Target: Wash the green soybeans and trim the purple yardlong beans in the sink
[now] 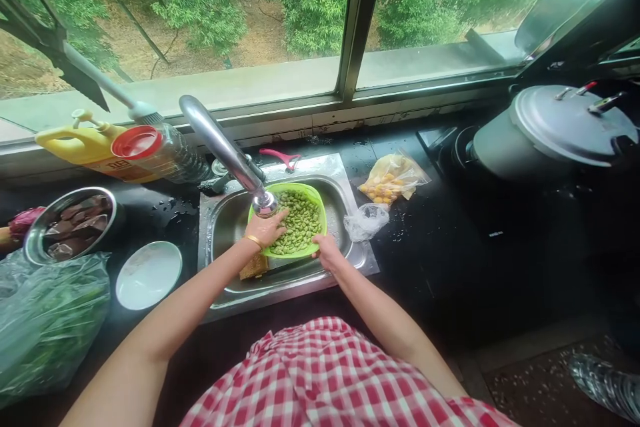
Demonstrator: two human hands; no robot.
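Note:
A green plastic bowl (318, 200) full of pale green beans (300, 223) sits in the steel sink (225, 220), under the tap's spout (264, 203). My left hand (266, 228) reaches into the bowl from its left side, fingers lying on the beans. A gold bangle circles that wrist. My right hand (326, 252) grips the bowl's near rim, fingers curled over the edge.
Left of the sink are a white dish (149, 274), a steel bowl of dark pieces (70, 223), a bag of greens (45, 320) and oil bottles (125, 150). Right of it lie a bag of yellow pieces (390, 180), a clear bag (367, 220) and a pressure cooker (555, 130).

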